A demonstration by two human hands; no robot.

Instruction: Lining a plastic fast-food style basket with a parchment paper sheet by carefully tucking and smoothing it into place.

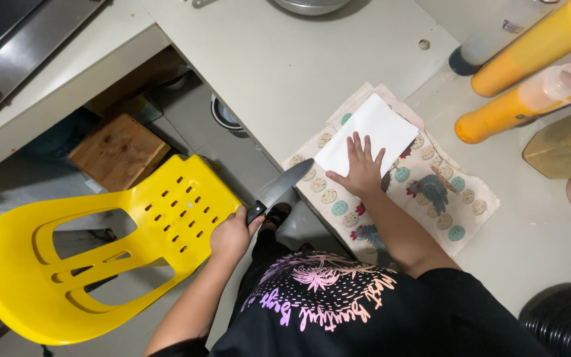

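Observation:
My left hand (231,235) grips the black handle of a kitchen knife (287,184). Its blade points up and to the right, with the tip close to the edge of a white rectangular block (378,127). My right hand (363,169) lies flat with fingers spread on the near end of that block. The block rests on a cloth printed with chickens and dotted circles (439,198), spread on the pale counter (299,73).
A yellow plastic chair (100,258) stands at the left beside my body. Below the counter sits a wooden box (119,149). Orange squeeze bottles (527,100) lie at the right. A stove (8,46) is at the top left, and a black ribbed object (563,324) at the bottom right.

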